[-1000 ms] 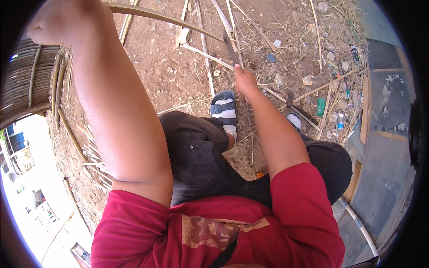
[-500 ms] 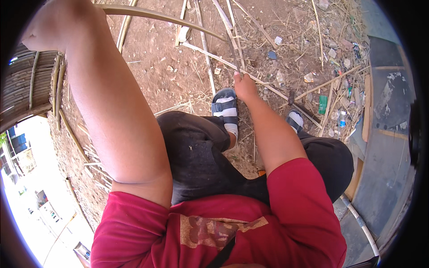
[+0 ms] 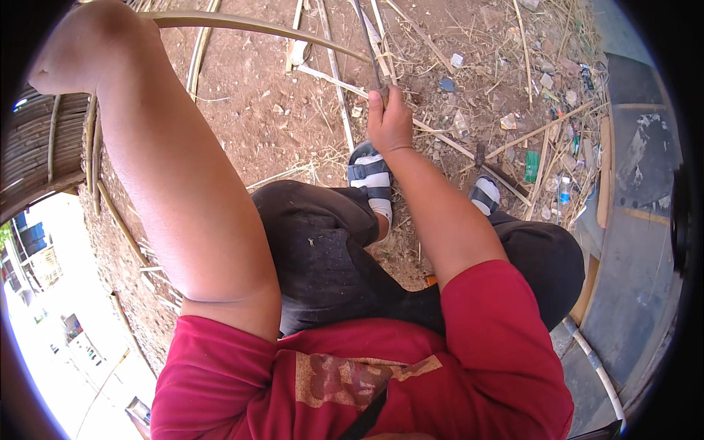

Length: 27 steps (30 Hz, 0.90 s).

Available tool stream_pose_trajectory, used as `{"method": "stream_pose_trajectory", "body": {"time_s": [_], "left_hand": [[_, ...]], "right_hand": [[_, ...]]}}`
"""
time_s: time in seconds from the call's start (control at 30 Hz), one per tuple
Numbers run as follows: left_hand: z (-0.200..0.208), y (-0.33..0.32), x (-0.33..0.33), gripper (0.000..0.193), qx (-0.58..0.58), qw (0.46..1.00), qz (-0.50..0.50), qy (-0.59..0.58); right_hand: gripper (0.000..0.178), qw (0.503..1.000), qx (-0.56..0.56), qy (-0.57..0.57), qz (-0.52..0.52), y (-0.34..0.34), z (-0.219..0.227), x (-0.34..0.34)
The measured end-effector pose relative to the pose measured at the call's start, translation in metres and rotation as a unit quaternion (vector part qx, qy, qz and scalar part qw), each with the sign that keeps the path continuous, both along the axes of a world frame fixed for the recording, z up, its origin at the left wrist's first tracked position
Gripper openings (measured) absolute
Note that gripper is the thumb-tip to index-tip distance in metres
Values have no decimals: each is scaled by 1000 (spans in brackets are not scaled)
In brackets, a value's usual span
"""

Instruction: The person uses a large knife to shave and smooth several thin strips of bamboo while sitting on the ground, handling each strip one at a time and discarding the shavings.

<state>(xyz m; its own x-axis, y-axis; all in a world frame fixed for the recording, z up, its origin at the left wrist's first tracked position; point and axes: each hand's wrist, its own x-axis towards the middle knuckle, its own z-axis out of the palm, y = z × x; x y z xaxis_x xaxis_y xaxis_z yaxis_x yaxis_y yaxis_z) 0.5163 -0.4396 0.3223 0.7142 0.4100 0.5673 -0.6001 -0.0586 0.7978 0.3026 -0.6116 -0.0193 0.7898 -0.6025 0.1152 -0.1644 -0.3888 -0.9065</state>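
The left hand (image 3: 81,48) is raised at the upper left corner, its back and wrist toward the camera. A long tan strip (image 3: 257,28) runs out from behind that wrist and bends gently across the top to the right. The fingers are mostly hidden, so I cannot tell how they close on the strip, or whether they do.

The right hand (image 3: 390,121) is clenched around the handle of a dark knife (image 3: 365,33), thumb along the top, the blade pointing up and away from the body. The strip's far end meets the blade in the view (whether the two really touch, I cannot tell).

Below them is brown dirt ground (image 3: 249,125), with more thin sticks lying at various angles. The person wears a red shirt (image 3: 499,330), dark trousers (image 3: 315,242) and sandals over pale socks; the left sandal (image 3: 370,173) is just below the right hand, and the right sandal (image 3: 484,195) is farther right. Near that one lies a dark tool (image 3: 504,178). Further right are a green scrap (image 3: 532,166) and a clear bottle (image 3: 564,192), with a dark panel (image 3: 638,165) along the edge
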Motion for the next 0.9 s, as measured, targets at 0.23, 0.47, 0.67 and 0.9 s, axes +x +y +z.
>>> {"method": "stream_pose_trajectory", "body": {"time_s": [0.23,0.47,0.67,0.9], "left_hand": [[-6,-7,-21,44,-49,999,17,3],[7,-11,-31,36,-82,996,35,-16],[19,7,-18,30,-21,997,67,-32],[13,13,-18,23,17,993,118,3]], "right_hand": [[63,907,55,416,26,-18,-89,-59],[68,929,89,358,-5,-6,-69,-54],[54,979,83,182,-33,-2,-37,-38],[44,1000,13,24,-13,11,-1,-12]]}}
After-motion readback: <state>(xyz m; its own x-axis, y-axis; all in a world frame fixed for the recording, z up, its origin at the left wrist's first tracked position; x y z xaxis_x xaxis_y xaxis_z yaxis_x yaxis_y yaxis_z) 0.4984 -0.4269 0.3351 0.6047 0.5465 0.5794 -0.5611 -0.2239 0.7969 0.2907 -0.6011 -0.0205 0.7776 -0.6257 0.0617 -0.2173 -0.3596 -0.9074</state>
